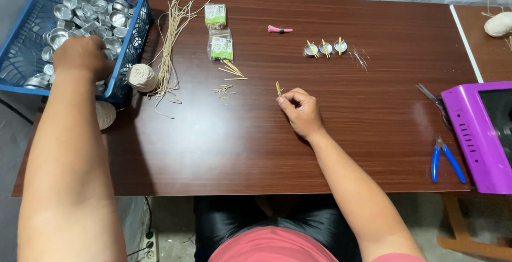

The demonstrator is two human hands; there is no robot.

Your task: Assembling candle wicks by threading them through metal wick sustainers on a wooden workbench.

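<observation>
Left hand (81, 55) reaching into blue basket (21, 59) at far left, fingers hidden among metal cups (88, 9), grip unclear. Right hand (300, 111) at table (256, 150) centre, fingertips pinching short sticks (278, 87) upright. Three filled cups (325, 47) farther right.

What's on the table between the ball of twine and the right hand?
In the head view, a small scatter of wooden sticks lies between the ball of twine and the right hand.
</observation>
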